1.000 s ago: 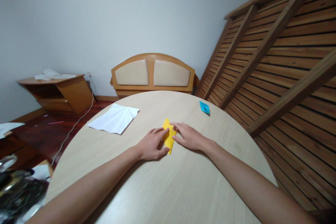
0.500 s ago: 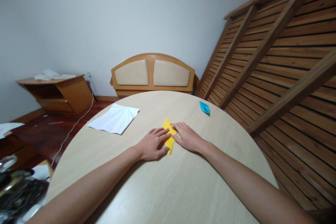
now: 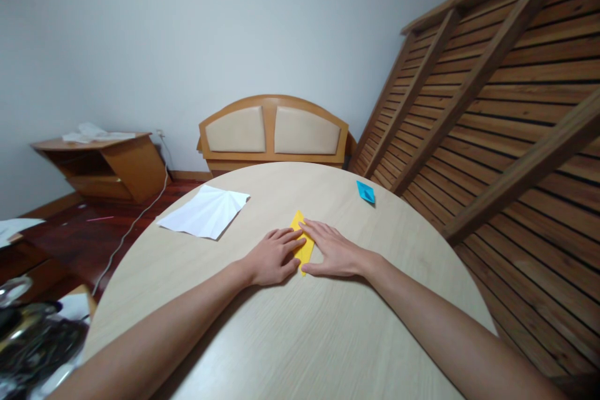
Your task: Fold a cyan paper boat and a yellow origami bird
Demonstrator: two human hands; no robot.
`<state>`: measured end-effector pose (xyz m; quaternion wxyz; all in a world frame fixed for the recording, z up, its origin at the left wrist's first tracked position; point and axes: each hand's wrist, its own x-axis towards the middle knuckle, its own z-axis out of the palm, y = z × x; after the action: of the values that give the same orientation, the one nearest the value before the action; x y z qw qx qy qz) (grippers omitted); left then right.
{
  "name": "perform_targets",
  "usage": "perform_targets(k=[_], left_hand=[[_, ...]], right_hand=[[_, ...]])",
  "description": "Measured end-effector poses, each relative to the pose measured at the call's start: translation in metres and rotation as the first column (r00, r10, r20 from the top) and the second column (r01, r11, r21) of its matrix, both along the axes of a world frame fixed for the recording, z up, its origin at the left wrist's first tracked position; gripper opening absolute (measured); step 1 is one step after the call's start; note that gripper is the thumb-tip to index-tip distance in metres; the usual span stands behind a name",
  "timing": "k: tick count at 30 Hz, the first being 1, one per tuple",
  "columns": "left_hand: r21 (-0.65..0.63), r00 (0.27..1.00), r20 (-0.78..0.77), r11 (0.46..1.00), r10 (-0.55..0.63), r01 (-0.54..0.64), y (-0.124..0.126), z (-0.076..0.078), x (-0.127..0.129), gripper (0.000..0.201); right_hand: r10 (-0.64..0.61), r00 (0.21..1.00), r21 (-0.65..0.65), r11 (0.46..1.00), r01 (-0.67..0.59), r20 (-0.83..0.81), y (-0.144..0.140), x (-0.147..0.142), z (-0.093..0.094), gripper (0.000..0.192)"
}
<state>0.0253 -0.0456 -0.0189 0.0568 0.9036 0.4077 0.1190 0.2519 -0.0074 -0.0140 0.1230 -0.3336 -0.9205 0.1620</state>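
Observation:
A folded piece of yellow paper [image 3: 305,250], a narrow pointed shape, lies flat on the round light-wood table [image 3: 281,337]. From the left, my left hand [image 3: 276,256] rests with fingers apart, their tips touching the paper's left side. My right hand [image 3: 335,251] lies on the other side, fingers stretched toward the paper's upper part and thumb at its lower tip. Neither hand grips the paper; both lie on it. Fingers cover parts of its edges.
A creased white sheet [image 3: 204,212] lies at the table's left. A small blue folded paper [image 3: 365,192] sits near the far right edge. Slatted wooden panels [image 3: 492,106] lean close on the right. A headboard [image 3: 269,128] stands behind the table, and a cabinet [image 3: 126,169] is at left.
My right thumb has moved down to the lower tip of the yellow paper, and my right fingers have shifted slightly left. My left hand has hardly moved.

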Motion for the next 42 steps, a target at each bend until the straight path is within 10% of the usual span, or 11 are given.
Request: perform_targets(k=[11,28,42], left_hand=[[0.002,1.000,0.008,1.000,-0.013,0.013,0.000,-0.001,0.001,0.055],[-0.015,1.000,0.015,1.000,0.000,0.000,0.000,-0.002,-0.001,0.055],[-0.028,1.000,0.017,1.000,-0.003,0.003,-0.001,0.001,0.000,0.054]], right_hand=[[0.037,0.999,-0.095,0.995,-0.035,0.023,-0.004,0.002,0.003,0.109],[-0.301,0.942,0.038,0.950,0.309,-0.147,0.025,0.000,-0.014,0.056],[-0.385,0.914,0.096,0.912,0.398,-0.131,0.027,-0.018,-0.017,0.053]])
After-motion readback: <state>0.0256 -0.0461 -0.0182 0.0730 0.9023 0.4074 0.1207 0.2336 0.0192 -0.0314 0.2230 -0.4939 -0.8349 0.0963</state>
